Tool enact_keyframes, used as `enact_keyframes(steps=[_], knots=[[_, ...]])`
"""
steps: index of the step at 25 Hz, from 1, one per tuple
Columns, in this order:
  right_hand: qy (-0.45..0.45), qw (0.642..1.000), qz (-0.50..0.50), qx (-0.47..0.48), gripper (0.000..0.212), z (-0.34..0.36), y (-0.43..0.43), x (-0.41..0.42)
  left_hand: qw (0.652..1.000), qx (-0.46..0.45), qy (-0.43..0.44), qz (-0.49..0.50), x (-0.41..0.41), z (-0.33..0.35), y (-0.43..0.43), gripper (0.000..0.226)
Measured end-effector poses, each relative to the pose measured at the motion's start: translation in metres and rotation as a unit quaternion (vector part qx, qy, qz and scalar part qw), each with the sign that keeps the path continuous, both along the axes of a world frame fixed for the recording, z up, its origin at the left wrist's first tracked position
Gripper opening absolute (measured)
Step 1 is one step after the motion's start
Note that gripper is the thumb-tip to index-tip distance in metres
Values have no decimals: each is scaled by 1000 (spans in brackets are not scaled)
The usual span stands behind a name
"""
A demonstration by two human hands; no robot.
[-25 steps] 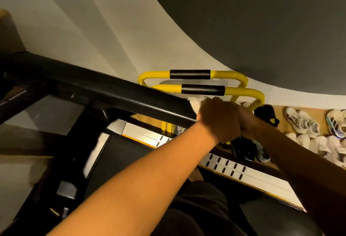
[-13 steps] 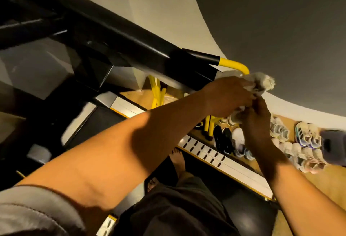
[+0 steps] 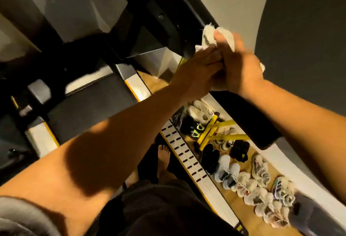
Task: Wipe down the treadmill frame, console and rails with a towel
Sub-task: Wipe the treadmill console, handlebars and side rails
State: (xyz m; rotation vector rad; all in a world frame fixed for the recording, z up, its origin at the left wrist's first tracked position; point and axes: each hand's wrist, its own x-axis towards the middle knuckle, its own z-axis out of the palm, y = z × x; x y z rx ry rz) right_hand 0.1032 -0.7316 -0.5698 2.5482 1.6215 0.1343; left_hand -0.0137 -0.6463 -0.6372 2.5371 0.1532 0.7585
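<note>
Moved since half a second ago: the left hand (image 3: 196, 72), right hand (image 3: 241, 65) and towel (image 3: 208, 31) have been carried from beyond the free end of the black rail (image 3: 249, 115) to a spot partway along it.
The white towel is bunched between the hands, with the fingers of both curled round it, just over the rail. Whether cloth meets the bar cannot be told. A clean face is best folded outward, the cloth wrapped round the bar, and long overlapping strokes drawn toward the free end, underside included.
</note>
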Motion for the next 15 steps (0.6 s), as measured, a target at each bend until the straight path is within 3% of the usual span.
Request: enact_keyframes(steps=[1,3,6,8,9,10,12,13,15], knots=[[43,999,-27,-19,85,2,12,5,997,-72,-13,21,4,-1,-2,41],[22,999,-12,-41,96,5,26,10,980,-184,-29,72,7,-1,-8,46],[-43,991,110,67,77,1,52,-12,935,-306,-41,173,8,-12,-15,54],[-126,962,190,149,58,-10,65,-25,883,-406,-38,232,12,-14,-26,57],[-178,955,209,112,52,-17,67,-29,844,-473,-45,250,15,-15,-36,57],[-226,950,217,3,54,-25,66,-29,803,-534,-55,259,15,-14,-48,56],[-308,876,266,-258,54,-42,49,-26,740,-617,-32,267,15,-19,-81,48],[-329,833,288,-340,50,-47,34,-27,714,-652,-7,253,13,-24,-100,44],[-312,798,283,-432,43,-54,-9,-27,671,-711,64,198,13,-37,-142,38]])
